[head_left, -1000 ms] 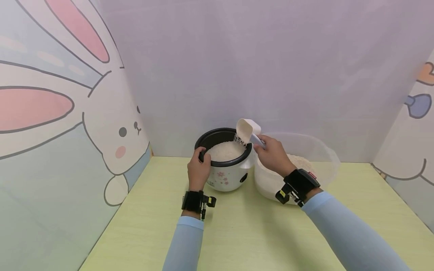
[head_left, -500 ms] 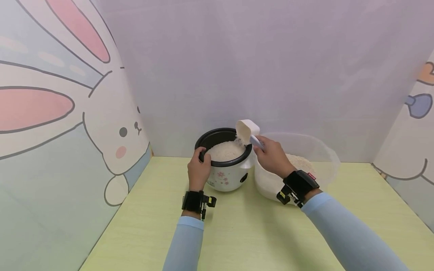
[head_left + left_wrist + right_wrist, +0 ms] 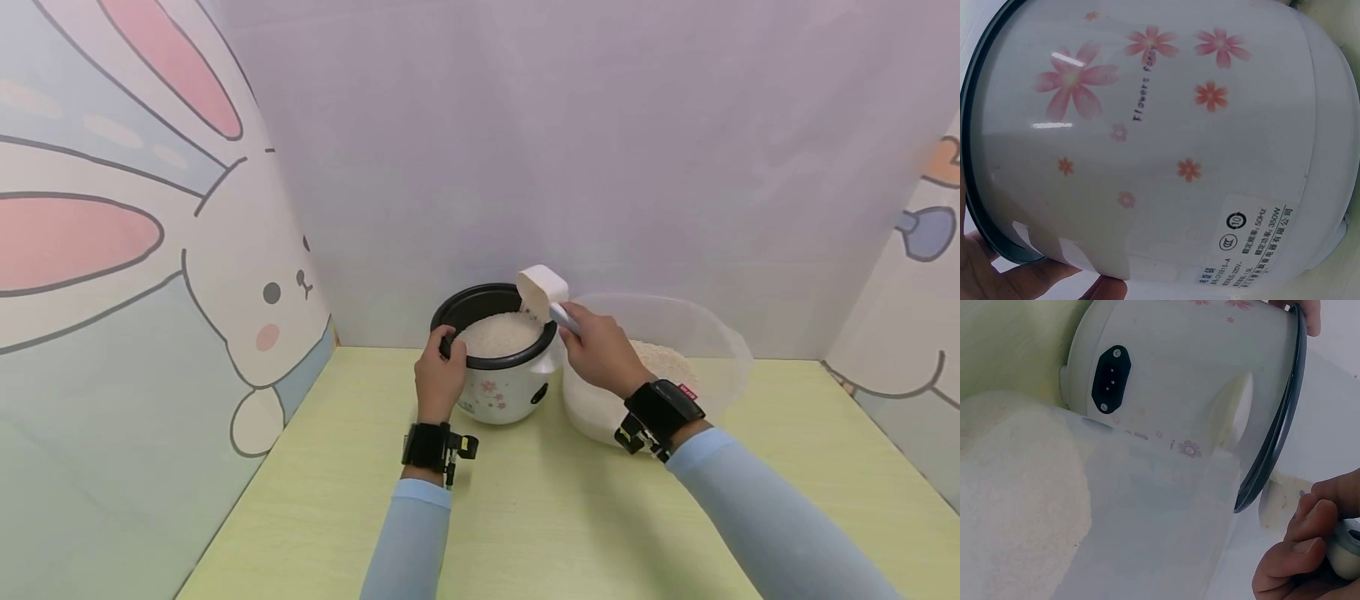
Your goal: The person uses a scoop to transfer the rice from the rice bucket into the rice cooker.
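Note:
A white rice cooker [image 3: 495, 398] with pink flowers and a black rim stands at the back of the table, with white rice [image 3: 501, 335] heaped inside. My left hand [image 3: 439, 379] grips its rim on the near left side, thumb and fingers on either side of the edge. In my right hand [image 3: 606, 354] is the grey handle of a white scoop [image 3: 544, 287], tipped over the cooker's right rim with grains falling from its mouth. Below that hand sits a clear plastic bin [image 3: 720, 350] of rice. In the right wrist view, the fingers [image 3: 1297, 550] curl round the scoop's handle.
The bin stands right beside the cooker. A black power socket [image 3: 1112, 379] is on the cooker's side. Behind rises a pale curtain wall [image 3: 570, 150], and printed rabbit panels [image 3: 247, 292] close off the sides. The pale yellow table [image 3: 525, 517] stretches toward me.
The scoop has shifted slightly left over the cooker and tipped a little further, and the stream of grains has thinned. The left hand and the cooker keep their places.

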Action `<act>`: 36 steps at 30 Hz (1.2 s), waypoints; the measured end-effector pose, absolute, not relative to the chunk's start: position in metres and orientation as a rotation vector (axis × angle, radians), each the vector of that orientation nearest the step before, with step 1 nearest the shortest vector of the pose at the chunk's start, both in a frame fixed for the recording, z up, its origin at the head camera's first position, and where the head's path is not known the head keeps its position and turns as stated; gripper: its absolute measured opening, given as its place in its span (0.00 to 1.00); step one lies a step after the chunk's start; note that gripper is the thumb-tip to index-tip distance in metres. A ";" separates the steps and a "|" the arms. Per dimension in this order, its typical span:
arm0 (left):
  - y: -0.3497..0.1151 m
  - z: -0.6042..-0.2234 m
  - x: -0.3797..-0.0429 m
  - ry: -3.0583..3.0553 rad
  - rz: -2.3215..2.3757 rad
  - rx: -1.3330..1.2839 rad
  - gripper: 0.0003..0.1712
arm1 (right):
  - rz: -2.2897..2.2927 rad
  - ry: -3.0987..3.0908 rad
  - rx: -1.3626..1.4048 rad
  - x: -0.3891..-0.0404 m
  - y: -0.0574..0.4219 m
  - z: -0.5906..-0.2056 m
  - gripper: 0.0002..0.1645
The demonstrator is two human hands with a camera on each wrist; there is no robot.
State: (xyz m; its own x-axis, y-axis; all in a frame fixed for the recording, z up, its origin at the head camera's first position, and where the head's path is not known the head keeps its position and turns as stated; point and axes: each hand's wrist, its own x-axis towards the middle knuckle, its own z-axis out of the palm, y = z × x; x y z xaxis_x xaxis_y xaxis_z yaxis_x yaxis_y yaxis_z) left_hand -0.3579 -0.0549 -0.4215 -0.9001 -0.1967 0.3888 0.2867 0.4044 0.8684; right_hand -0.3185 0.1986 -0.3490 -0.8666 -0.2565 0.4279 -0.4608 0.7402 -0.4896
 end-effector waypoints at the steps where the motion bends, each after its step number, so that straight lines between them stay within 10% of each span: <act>1: -0.055 -0.421 -0.358 -2.232 -1.506 -0.076 0.23 | 0.846 -2.610 0.558 -0.319 0.199 -0.349 0.27; 36: -0.054 -0.420 -0.358 -2.246 -1.483 -0.055 0.24 | 0.639 -2.612 0.587 -0.318 0.190 -0.351 0.31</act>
State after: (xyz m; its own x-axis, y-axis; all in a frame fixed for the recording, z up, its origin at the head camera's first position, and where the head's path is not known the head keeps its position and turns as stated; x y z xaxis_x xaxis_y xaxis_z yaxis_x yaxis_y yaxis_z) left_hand -0.3579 -0.0543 -0.4202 -0.8998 -0.2072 0.3838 0.2715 0.4226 0.8647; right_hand -0.3180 0.1902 -0.3506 -0.8375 -0.3015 0.4558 -0.4779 0.8086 -0.3431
